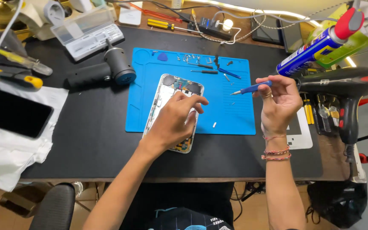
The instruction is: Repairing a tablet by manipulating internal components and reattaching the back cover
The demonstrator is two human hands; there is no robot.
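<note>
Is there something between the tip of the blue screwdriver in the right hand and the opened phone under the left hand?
Nothing visible stands between them. The right hand holds the blue screwdriver in the air, tip pointing left. Between the tip and the opened phone is only bare blue mat. The left hand covers the phone's middle.

Tools and clutter around the work mat

A black hair dryer [346, 91] lies at the right edge beneath a blue spray can [316, 47] with a red cap; a clear plastic case [88, 32] and a black handheld blower [103, 70] sit upper left, with a dark tablet [11, 111] on white cloth [9, 153] and yellow-handled screwdrivers [160, 24] at the back
</note>
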